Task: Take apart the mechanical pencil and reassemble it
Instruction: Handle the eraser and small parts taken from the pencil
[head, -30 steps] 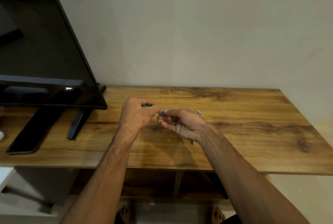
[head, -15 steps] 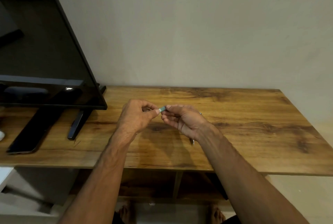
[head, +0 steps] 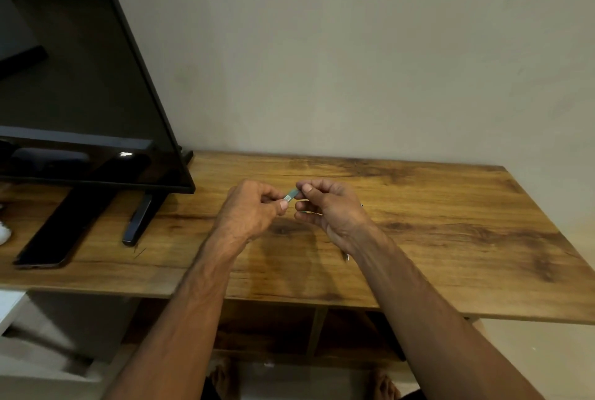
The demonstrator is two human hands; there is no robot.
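Both hands are working above the middle of the wooden table (head: 434,238), well inside its front edge and nearer the back edge along the wall. The left hand (head: 249,211) is pinching one end of a small teal pencil part (head: 291,195) between thumb and forefinger, with the other fingers curled in toward the palm. The right hand (head: 331,206) is pinching the opposite end of the same part between thumb and forefinger; its lower fingers are bent loosely, and a thin rod-like piece (head: 309,212) is showing among them, though whether those fingers are gripping it cannot be told. The teal part is bridging the gap between the two hands, tilted slightly upward toward the right, and carries a pale label at its left end. A slim metal tip (head: 347,256) is lying on the table just under the right wrist, and a small dark piece (head: 361,205) is showing beyond the right hand toward the back edge; both are too small to identify with certainty. A television (head: 80,77) on its stand is occupying the left end of the table. Judging from the loose pieces, the pencil is apart, and the step in hand is either separating or joining two sections; which one cannot be determined. The next move is calling for a straight axial pull or push with both pinches kept firm, and care that no small piece rolls off the front edge.
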